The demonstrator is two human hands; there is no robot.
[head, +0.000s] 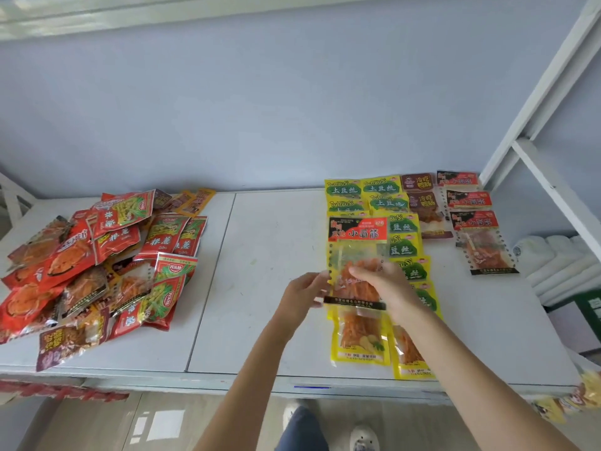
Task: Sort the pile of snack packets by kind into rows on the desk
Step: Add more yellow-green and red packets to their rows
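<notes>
A mixed pile of snack packets [97, 262], mostly red and orange, lies on the left of the white desk [270, 242]. On the right stand sorted rows: yellow-green packets [380, 188], brown packets [419, 196] and red-topped clear packets [474, 229]. Both hands hold one red-topped clear packet [356, 252] just above the yellow-green rows. My left hand [304, 296] pinches its left edge. My right hand [387, 289] grips its lower right part. More yellow packets [361, 340] lie under it near the front edge.
A white metal frame [549, 125] rises at the right. White rolls [553, 262] and a green box [588, 307] sit beyond the desk's right end. A few packets [572, 402] lie below the right front corner. My shoes [361, 434] show on the floor.
</notes>
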